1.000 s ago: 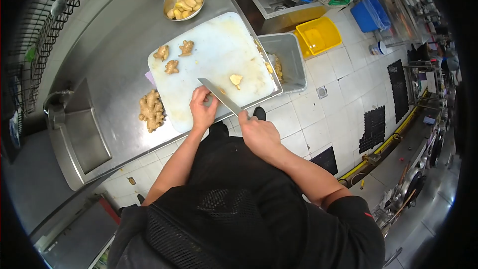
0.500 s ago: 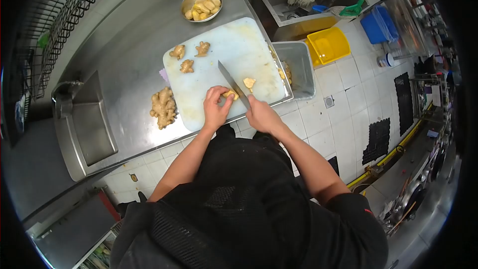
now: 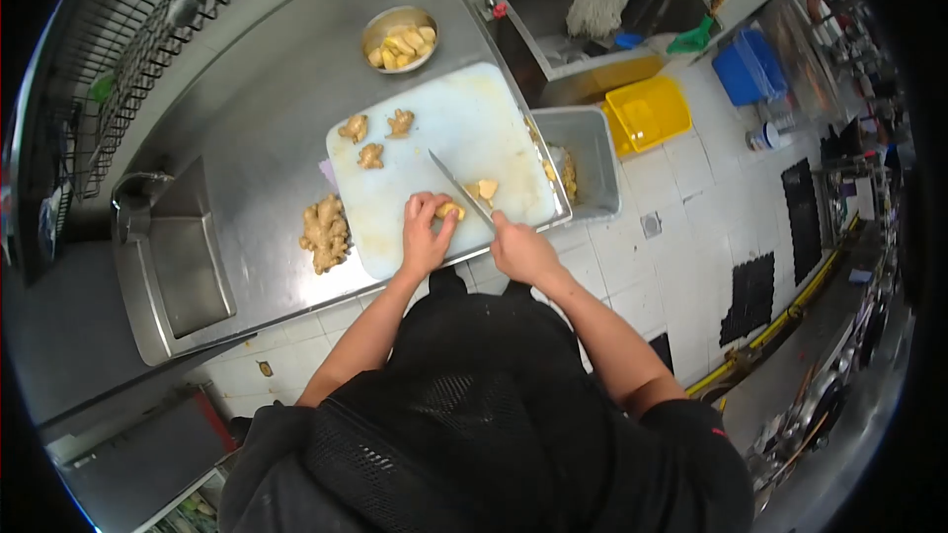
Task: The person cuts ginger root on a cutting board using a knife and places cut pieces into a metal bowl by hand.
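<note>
My left hand (image 3: 427, 235) pinches a piece of peeled ginger (image 3: 451, 210) near the front edge of the white cutting board (image 3: 434, 109). My right hand (image 3: 523, 251) is closed round the handle of a knife (image 3: 458, 185), whose blade points up and left across the board, just right of the held ginger. Beyond the blade lies a pale ginger piece (image 3: 487, 189). Three unpeeled ginger pieces, one of them a small knob (image 3: 370, 156), sit at the board's far left. A large ginger root (image 3: 325, 234) rests on the steel counter left of the board.
A metal bowl (image 3: 431, 52) of peeled ginger stands behind the board. A grey bin (image 3: 597, 163) with scraps is at its right, beside a yellow bucket (image 3: 669, 116). Sinks lie at the left (image 3: 188, 271) and upper right, the latter with a mop (image 3: 598, 6).
The knife, earlier over the left fingertips, has shifted right of the held ginger. Another piece now shows by the pale one beyond the blade. The camera view has also shifted.
</note>
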`<move>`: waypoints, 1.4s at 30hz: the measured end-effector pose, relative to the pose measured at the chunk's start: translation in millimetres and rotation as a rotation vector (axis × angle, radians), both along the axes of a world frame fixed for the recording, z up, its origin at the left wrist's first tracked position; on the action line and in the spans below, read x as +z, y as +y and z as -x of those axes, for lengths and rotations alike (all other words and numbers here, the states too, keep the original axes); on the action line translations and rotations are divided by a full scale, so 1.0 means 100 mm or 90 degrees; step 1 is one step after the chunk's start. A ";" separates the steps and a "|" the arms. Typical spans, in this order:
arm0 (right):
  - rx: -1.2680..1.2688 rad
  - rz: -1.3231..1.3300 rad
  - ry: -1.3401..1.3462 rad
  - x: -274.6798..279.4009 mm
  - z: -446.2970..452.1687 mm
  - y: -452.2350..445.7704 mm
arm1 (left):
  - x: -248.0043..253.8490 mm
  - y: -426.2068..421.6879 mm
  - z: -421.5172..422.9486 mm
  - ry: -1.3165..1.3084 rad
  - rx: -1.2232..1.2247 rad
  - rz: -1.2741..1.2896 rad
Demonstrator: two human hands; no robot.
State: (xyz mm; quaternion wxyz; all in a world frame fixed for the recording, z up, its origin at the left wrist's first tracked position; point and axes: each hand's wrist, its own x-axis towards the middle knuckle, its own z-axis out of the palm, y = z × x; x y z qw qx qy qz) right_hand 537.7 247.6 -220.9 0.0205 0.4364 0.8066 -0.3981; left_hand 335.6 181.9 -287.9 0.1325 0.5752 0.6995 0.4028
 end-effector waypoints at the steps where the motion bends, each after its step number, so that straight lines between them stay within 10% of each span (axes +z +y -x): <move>1: 0.003 0.009 -0.008 -0.02 0.02 0.00 | -0.02 -0.02 -0.01 -0.004 0.003 0.000; 23: -0.046 0.068 0.093 -0.47 -0.35 0.07 | 0.01 -0.04 -0.08 0.090 -0.042 -0.037; 32: -0.003 0.215 0.092 -0.17 -0.33 0.22 | 0.19 -2.09 0.25 -0.171 0.645 -0.106; 35: -0.018 0.198 0.084 -0.07 -0.28 0.21 | -0.07 -1.75 0.25 -0.173 0.554 -0.123; 38: 0.047 -0.113 0.101 -0.56 -0.36 0.01 | 0.47 -0.48 -0.10 -0.089 0.109 -0.150; 42: -0.035 0.000 0.000 -0.17 -0.21 -0.20 | 0.76 0.38 -0.43 -0.008 -0.214 -0.136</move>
